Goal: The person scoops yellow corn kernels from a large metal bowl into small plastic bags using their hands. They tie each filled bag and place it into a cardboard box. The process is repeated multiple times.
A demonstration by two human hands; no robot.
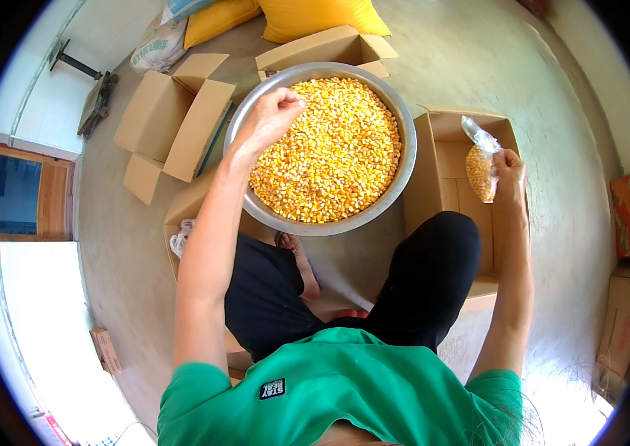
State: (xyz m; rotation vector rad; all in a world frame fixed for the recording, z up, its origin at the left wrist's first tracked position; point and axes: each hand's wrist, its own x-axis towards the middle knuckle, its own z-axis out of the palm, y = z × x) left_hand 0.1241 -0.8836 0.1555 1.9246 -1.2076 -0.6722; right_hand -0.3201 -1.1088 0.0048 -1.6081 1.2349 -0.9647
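Observation:
A wide metal basin (408, 134) full of loose yellow corn kernels (329, 153) stands in front of my knees. Over its upper left part is my left hand (280, 111), fingers bent and fingertips close together; whether something small is between them cannot be told. My right hand (510, 167) grips a clear plastic bag of corn kernels (481, 170) by its side, the bag's loose top pointing up and left. The bag is above an open cardboard box (462, 125) to the right of the basin. Inside that box, the bare bottom flaps show.
More open cardboard boxes stand left of the basin (153, 117) and behind it (315, 47). A box by my left leg holds white plastic bags (182, 237). Full yellow sacks (320, 19) lie at the back, near a platform scale (95, 106). Cartons (621, 318) line the right wall.

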